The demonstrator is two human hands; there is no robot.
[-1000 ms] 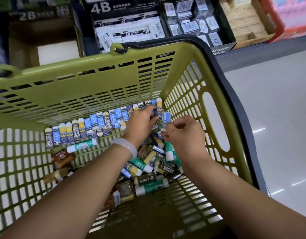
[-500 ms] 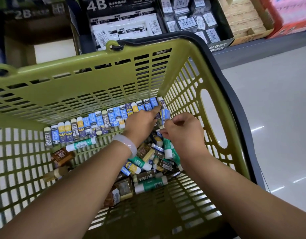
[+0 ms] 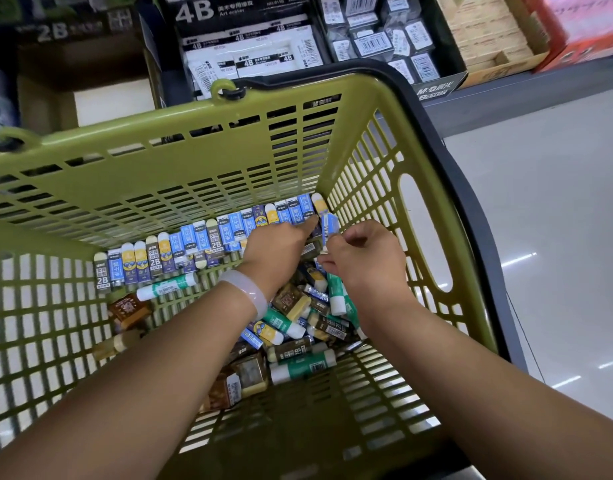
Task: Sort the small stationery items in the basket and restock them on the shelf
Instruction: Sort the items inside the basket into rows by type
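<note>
Blue eraser (image 3: 329, 226) is pinched upright in the right hand (image 3: 365, 268), grip narrow on its lower edge, at the far right corner of the green basket (image 3: 194, 161), just beside the end of the eraser row (image 3: 208, 237). Left hand (image 3: 275, 252) has its forefinger stretched to the row's right end, touching it; holds nothing I can see, other fingers curled, grip state otherwise can't tell.

Risks, as I judge them:
- Corner slot is tight btw row end and mesh wall; pushing the eraser in at a tilt could knock neighbours flat, and the whole leaning row may domino.
- Pinch is on one edge only, so it could slip into the loose pile (image 3: 298, 327) and get lost among similar sleeves.
- Blue, yellow and dark 2B sleeves are mixed in the row, so a sorting mix-up is likely before anything reaches the shelf (image 3: 249, 46).

Counts (approx.):
- Row: approx. 20 upright erasers, some hidden behind the left hand.
- Green-white glue sticks: 5 visible, 1 lying apart at left.
- Brown boxes: 3-4.
- Loose erasers in pile: too jumbled to count.
</note>
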